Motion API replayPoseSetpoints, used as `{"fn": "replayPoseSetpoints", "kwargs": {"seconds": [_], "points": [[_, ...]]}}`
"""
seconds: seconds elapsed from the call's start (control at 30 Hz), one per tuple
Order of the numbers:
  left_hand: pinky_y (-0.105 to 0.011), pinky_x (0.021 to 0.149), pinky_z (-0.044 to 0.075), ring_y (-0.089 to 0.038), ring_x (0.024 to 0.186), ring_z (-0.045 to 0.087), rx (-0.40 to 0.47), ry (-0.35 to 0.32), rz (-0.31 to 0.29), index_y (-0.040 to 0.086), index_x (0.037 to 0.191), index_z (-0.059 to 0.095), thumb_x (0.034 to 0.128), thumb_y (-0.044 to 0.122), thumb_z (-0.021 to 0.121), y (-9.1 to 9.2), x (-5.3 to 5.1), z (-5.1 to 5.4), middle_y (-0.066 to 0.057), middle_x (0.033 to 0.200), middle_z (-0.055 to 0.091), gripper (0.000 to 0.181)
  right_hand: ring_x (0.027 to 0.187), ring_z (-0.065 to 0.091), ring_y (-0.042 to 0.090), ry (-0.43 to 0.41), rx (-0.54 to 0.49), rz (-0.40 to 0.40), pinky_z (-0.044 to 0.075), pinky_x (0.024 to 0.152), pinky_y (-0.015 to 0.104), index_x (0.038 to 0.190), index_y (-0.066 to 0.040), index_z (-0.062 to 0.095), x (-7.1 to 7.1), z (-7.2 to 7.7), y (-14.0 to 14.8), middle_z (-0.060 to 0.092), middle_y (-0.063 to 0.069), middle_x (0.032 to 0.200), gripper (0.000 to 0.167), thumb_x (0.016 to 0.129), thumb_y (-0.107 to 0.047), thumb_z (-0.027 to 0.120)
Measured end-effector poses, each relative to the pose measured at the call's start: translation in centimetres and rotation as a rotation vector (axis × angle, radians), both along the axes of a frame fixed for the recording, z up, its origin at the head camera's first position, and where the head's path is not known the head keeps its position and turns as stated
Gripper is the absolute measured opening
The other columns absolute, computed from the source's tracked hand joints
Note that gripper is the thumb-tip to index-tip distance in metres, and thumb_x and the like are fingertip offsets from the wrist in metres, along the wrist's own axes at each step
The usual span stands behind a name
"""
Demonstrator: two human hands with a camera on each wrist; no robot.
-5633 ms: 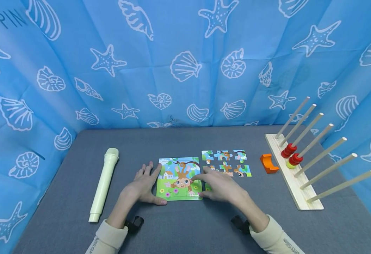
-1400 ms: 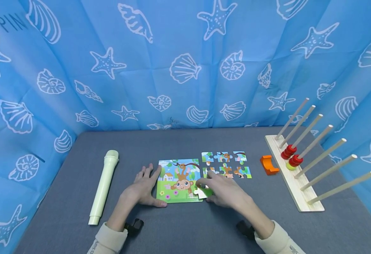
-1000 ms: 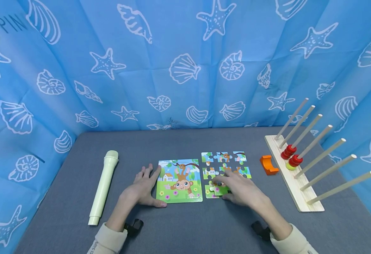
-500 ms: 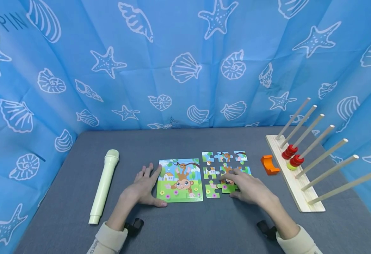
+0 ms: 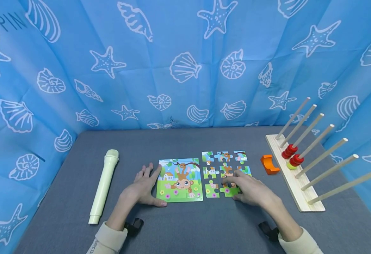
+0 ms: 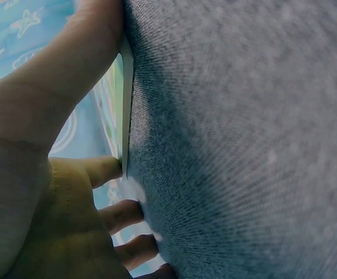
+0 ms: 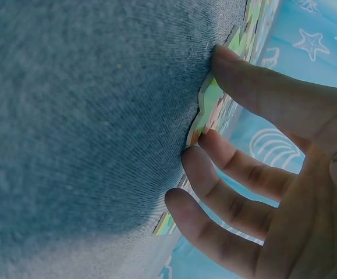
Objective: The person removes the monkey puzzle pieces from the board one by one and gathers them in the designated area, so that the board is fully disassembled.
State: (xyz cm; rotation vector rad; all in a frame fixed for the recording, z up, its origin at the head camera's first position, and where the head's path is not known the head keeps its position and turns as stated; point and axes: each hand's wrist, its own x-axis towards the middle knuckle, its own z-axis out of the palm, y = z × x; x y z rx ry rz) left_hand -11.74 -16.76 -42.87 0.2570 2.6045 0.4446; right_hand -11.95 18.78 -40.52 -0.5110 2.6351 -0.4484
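Note:
A square puzzle board (image 5: pixel 179 200) with a monkey picture lies flat on the table. My left hand (image 5: pixel 144 187) rests along its left edge, fingers spread and thumb at the lower corner; the left wrist view shows the fingers against the board's side (image 6: pixel 127 104). To the board's right, loose jigsaw pieces lie in rows. My right hand (image 5: pixel 250 188) pinches a green puzzle piece (image 5: pixel 230 191) in the bottom row, thumb at one end and fingertips at the other (image 7: pixel 206 107). Beside it sits another green piece (image 5: pixel 212 191). My hand partly covers the pieces at the right.
A pale green toy microphone (image 5: pixel 104 185) lies on the left of the grey table (image 5: pixel 185 233). An orange curved block (image 5: pixel 269 165) and a wooden peg rack (image 5: pixel 296 176) with red and yellow-green rings stand at the right. Blue shell-print curtains (image 5: pixel 185 88) border the table.
My right hand has moved right from the board's lower right corner with the green puzzle piece, which is now flat in the bottom row. The left hand has stayed put.

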Motion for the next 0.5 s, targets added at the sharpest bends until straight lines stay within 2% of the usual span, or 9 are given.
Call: {"fn": "replayPoseSetpoints", "kwargs": {"seconds": [0.5], "points": [[-0.068,0.124,0.017,-0.055,0.156,0.008,0.013,0.009,-0.003,0.009,0.165,0.015,0.0714,0.055,0.090,-0.03,-0.04,-0.09,-0.031,0.169,0.008,0.129,0.081,0.049,0.018,-0.001,-0.010,0.006,0.040,0.061,0.031,0.126,-0.027,0.072,-0.10,-0.25,-0.06,0.053,0.006,0.102,0.052,0.080,-0.009,0.087]]}}
